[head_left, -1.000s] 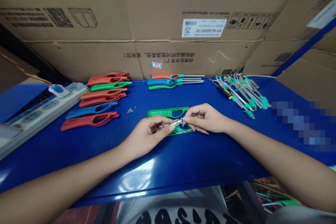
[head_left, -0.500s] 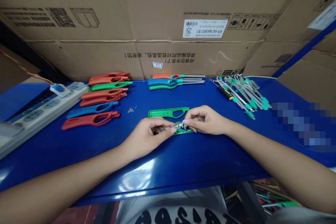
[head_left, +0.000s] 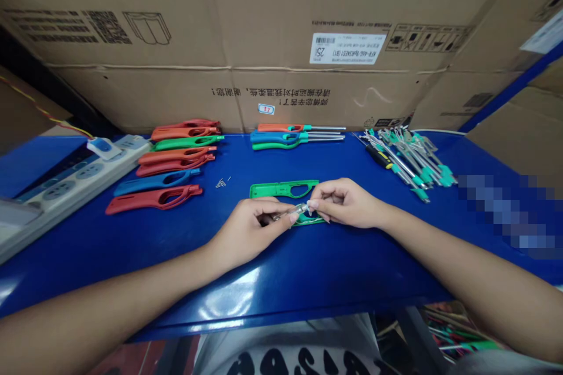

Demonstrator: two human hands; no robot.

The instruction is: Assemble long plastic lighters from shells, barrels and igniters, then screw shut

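Observation:
My left hand is closed, its thumb and fingers pinching a small clear tube-shaped lighter part. The thumb and fingertips of my right hand grip the whitish right end of that same part. Directly beneath, partly hidden by both hands, lies a green lighter casing half with a thin pale wire along it. Just behind my hands, a second green casing half rests with its inner side up, its right end close to my right fingers.
Red, orange, green and blue lighter casings lie in a column at left, beside a power strip. Small screws are behind my left hand. Long-nosed lighters, a screwdriver and metal lighter rods lie before a cardboard box.
The view has shifted very slightly. Both hands keep their grip on the clear part, with barely any movement of the fingers.

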